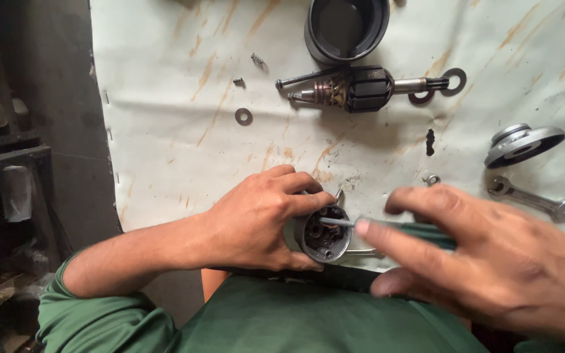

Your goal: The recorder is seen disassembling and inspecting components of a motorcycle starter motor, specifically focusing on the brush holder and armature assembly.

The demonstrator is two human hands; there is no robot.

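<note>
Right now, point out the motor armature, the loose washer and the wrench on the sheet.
motor armature [366, 88], head view, on its dark laminated core.
loose washer [244, 116], head view, on its metal ring.
wrench [532, 199], head view, on its shaft.

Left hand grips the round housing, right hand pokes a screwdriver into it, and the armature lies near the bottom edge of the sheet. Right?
Not quite. In the head view the armature lies near the top of the sheet, beyond the hands. The rest stands.

- My left hand curls inward, fingers bent and thumb tucked low, forearm coming in from the lower left (green sleeve pushed up).
- My right hand reaches leftward, blurred, index finger extended and thumb below.
</note>
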